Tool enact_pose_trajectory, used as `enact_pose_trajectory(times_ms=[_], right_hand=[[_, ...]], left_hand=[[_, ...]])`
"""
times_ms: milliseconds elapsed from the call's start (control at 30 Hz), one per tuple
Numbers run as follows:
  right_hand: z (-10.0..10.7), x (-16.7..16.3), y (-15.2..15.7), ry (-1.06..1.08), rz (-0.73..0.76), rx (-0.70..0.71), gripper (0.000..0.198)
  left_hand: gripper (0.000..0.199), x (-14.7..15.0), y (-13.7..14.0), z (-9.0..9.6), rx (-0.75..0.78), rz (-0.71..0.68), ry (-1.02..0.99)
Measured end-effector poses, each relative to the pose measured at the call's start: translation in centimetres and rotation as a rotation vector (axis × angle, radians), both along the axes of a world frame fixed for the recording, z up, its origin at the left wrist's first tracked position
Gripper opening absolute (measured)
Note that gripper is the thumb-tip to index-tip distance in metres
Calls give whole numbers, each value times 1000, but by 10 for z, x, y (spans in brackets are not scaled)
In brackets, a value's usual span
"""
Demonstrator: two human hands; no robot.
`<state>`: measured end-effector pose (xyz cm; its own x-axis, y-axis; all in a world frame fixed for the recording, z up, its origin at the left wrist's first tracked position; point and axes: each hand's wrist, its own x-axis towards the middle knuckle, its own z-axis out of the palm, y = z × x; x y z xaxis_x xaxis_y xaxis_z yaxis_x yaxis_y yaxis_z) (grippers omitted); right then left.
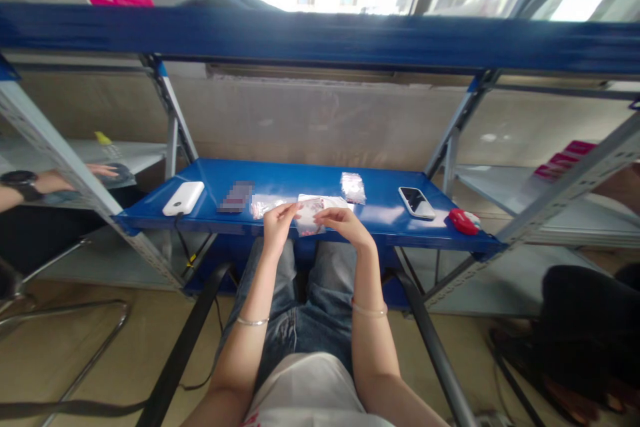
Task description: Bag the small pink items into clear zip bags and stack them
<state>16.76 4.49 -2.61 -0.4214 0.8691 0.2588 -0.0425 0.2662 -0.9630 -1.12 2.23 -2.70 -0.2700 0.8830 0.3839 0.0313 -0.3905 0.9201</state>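
Observation:
Between my two hands, just over the front edge of the blue shelf table point(290, 177), is a small clear plastic bag point(310, 219) with a little reddish matter inside. Its left edge is pinched by my left hand point(280, 221), thumb against fingers. My right hand point(345, 223) has its fingers closed at the bag's right side. White paper point(340, 202) lies on the table behind the bag. Left of my left hand rest more small clear bags point(263, 207). A stack of clear bags point(353, 187) sits farther back, to the right.
A white power bank point(183, 199) with a cable and a blurred-out flat item point(237, 197) lie left. On the right are a phone point(417, 203) and a red object point(464, 221). Metal posts flank the table. A co-worker's hand point(103, 171) shows at left; chair armrests point(430, 340) are beside me.

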Motion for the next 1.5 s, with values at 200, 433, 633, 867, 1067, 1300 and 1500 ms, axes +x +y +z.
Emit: enact_pose_trajectory(times_ms=[200,433,633,867,1067,1300,1500], right_hand=[[-4,3,4,60,-107,-10,22],[-8,27,25,156,-488,5,28],[-23,57,74,40,-764,23,39],[-38,63,110,-211,-1052,-22,58],[-37,63,128,-341,-1112,-4,55],[-42,63,124,-459,-1151,-1,58],[-27,61,108,-527,-1168,17,55]], left_hand=[[38,8,4,-5,-68,-119,-86],[39,10,10,-21,-72,-153,254],[32,-1,12,-32,-169,-32,752],[29,-1,13,-41,-173,37,991],[25,-3,13,-42,-175,48,1025],[27,-4,12,-37,-195,55,985],[26,-21,15,-32,-239,535,804]])
